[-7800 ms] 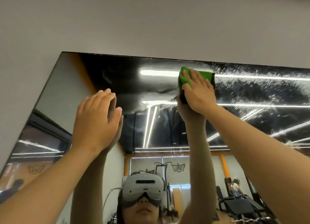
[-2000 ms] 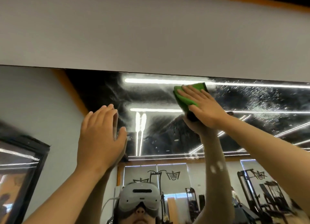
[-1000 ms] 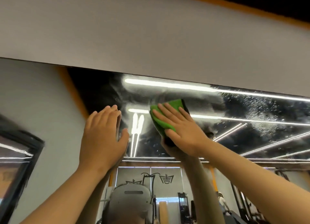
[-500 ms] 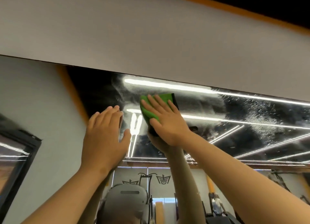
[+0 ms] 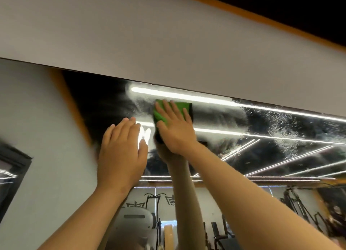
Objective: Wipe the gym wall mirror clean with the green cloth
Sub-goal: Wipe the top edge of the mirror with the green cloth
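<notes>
Green soft folded cloth [image 5: 182, 105] sits high on the big shiny wall mirror [image 5: 280, 137], just under its top edge. The right hand [image 5: 176, 130] presses it flat, fingers [image 5: 171, 109] straight and a little apart. The left hand [image 5: 121, 152] lies flat on the glass just beside it, fingers close together, holding nothing. The cloth looks light and floppy and may slip on wet glass, so a flat palm on its middle seems best. Much of the cloth hides under the hand. White wet specks [image 5: 292, 122] dot the glass nearby. The mirror's right and bottom ends are cut off.
</notes>
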{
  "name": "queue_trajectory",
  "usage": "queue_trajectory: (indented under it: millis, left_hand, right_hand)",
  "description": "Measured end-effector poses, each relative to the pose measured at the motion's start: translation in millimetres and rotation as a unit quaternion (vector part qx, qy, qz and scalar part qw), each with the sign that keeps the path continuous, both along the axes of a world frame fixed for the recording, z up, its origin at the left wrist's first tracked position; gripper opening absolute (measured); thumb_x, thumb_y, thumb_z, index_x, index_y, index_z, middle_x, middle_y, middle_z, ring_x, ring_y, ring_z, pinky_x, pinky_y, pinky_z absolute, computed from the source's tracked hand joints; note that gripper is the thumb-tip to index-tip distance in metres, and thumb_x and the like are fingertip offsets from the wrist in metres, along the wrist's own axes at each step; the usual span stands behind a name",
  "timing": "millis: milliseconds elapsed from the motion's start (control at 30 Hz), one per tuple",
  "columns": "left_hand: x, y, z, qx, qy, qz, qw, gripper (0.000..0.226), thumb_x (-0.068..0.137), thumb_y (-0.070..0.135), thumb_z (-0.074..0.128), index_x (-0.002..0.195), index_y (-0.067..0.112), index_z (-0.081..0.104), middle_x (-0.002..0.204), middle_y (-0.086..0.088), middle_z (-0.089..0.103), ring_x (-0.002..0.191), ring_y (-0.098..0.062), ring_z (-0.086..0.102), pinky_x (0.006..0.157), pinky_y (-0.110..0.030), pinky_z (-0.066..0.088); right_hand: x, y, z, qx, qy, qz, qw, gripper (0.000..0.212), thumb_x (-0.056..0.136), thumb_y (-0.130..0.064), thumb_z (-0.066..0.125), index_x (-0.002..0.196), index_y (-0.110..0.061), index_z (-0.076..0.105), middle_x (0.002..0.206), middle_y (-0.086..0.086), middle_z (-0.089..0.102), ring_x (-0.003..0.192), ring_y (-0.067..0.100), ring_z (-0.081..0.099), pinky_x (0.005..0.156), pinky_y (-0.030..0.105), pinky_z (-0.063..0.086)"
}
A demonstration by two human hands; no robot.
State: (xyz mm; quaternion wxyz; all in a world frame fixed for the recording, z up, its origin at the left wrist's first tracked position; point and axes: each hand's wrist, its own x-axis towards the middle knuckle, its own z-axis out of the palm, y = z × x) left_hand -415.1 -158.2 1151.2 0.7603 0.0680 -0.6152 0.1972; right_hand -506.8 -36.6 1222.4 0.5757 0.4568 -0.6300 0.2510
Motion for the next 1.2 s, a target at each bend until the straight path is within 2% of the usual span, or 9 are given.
queue_trajectory:
  millis: [67, 133, 300, 433, 533, 700, 900, 1200]
  left_hand:
    - [0, 0, 0, -0.003, 0.0, -0.005, 1.0, 0.056, 0.095, 0.033, 0.028, 0.132, 0.004, 0.059, 0.14, -0.016, 0.057, 0.135, -0.032, 0.049, 0.115, -0.048, 0.029]
    - [1, 1, -1, -0.001, -0.005, -0.01, 1.0, 0.056, 0.093, 0.031, 0.031, 0.133, 0.002, 0.058, 0.141, -0.016, 0.056, 0.135, -0.033, 0.048, 0.115, -0.05, 0.03]
    - [5, 5, 0, 0.015, -0.022, 0.003, 1.0, 0.053, 0.092, 0.029, 0.039, 0.134, 0.001, 0.057, 0.144, -0.017, 0.054, 0.136, -0.034, 0.046, 0.116, -0.051, 0.03]
    - [9, 14, -1, 0.025, -0.03, 0.017, 0.999, 0.054, 0.091, 0.028, 0.041, 0.136, 0.003, 0.053, 0.149, -0.015, 0.047, 0.138, -0.033, 0.043, 0.117, -0.049, 0.028]
    - [6, 21, -6, 0.01, -0.049, 0.064, 0.997, 0.053, 0.091, 0.028, 0.042, 0.138, 0.005, 0.054, 0.15, -0.014, 0.047, 0.14, -0.032, 0.042, 0.116, -0.049, 0.029]
    - [-18, 51, -23, 0.028, -0.054, 0.005, 0.998, 0.054, 0.093, 0.028, 0.045, 0.142, 0.007, 0.05, 0.149, -0.01, 0.049, 0.14, -0.028, 0.042, 0.116, -0.043, 0.025]
    - [-66, 110, -15, 0.029, -0.044, -0.004, 0.999, 0.053, 0.096, 0.03, 0.047, 0.145, 0.009, 0.047, 0.15, -0.008, 0.048, 0.142, -0.026, 0.04, 0.118, -0.039, 0.022]
    - [-160, 169, -12, 0.039, -0.038, 0.03, 0.998, 0.058, 0.094, 0.036, 0.037, 0.141, 0.006, 0.051, 0.15, -0.01, 0.048, 0.14, -0.027, 0.041, 0.116, -0.043, 0.025]
  right_hand:
    - [5, -8, -19, 0.024, 0.046, 0.012, 0.999, 0.073, 0.087, -0.051, -0.001, 0.158, -0.036, 0.001, 0.167, -0.011, -0.006, 0.152, 0.007, -0.012, 0.122, 0.032, -0.012]
    - [-4, -2, -33, 0.039, 0.072, 0.02, 0.996, 0.08, 0.08, -0.052, -0.003, 0.158, -0.036, 0.005, 0.167, -0.012, -0.002, 0.152, 0.006, -0.01, 0.12, 0.029, -0.013]
    - [-25, 23, -47, 0.062, 0.087, 0.015, 0.994, 0.075, 0.084, -0.048, 0.003, 0.158, -0.037, 0.009, 0.167, -0.013, 0.002, 0.152, 0.004, -0.008, 0.121, 0.029, -0.014]
    - [-34, 34, -51, 0.074, 0.083, 0.015, 0.994, 0.075, 0.083, -0.049, 0.001, 0.157, -0.039, 0.006, 0.166, -0.014, -0.001, 0.152, 0.003, -0.01, 0.122, 0.03, -0.012]
    - [-41, 41, -50, 0.08, 0.081, 0.025, 0.993, 0.076, 0.082, -0.05, -0.001, 0.157, -0.04, 0.007, 0.165, -0.016, -0.002, 0.151, 0.002, -0.01, 0.121, 0.029, -0.014]
    - [-68, 67, -54, 0.087, 0.072, 0.022, 0.993, 0.076, 0.08, -0.051, -0.004, 0.155, -0.041, 0.003, 0.164, -0.017, -0.005, 0.151, 0.002, -0.013, 0.121, 0.028, -0.016]
    - [-137, 136, -61, 0.075, 0.052, -0.002, 0.996, 0.067, 0.079, -0.052, -0.005, 0.146, -0.049, -0.01, 0.157, -0.025, -0.015, 0.148, -0.003, -0.018, 0.122, 0.032, -0.013]
    - [-260, 240, -42, 0.024, 0.02, -0.013, 0.999, 0.071, 0.076, -0.053, -0.008, 0.147, -0.048, -0.01, 0.159, -0.025, -0.015, 0.148, -0.004, -0.017, 0.121, 0.029, -0.015]
